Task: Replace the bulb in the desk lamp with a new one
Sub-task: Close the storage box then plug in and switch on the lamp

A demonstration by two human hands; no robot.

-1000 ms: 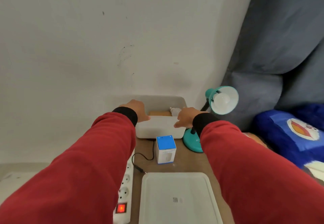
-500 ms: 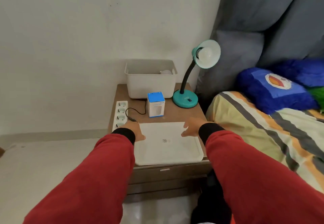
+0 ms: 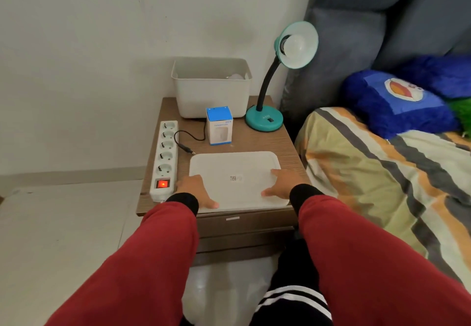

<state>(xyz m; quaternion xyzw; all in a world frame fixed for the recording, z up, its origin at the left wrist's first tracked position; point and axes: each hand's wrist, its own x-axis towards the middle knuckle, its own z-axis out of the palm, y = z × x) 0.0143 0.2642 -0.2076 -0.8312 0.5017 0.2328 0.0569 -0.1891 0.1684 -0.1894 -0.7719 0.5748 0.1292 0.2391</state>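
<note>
A teal desk lamp (image 3: 265, 119) stands at the back right of the nightstand, its shade tipped toward me with a white bulb (image 3: 295, 45) in the socket. A small blue-and-white bulb box (image 3: 219, 124) stands upright in front of a white bin (image 3: 211, 96), where another white bulb (image 3: 235, 77) peeks over the rim. A flat white lid (image 3: 234, 170) lies at the front. My left hand (image 3: 195, 190) rests flat on its near left corner and my right hand (image 3: 279, 184) on its near right side, fingers spread, holding nothing.
A white power strip (image 3: 164, 157) with a lit red switch lies along the nightstand's left edge. The lamp's black plug (image 3: 188, 150) lies unplugged beside it. A bed with a striped blanket (image 3: 382, 172) and blue pillows is at the right. A wall stands behind.
My hands came back from the bin at the rear to the white lid at the front, and my head pulled back, so more of the nightstand and bed shows.
</note>
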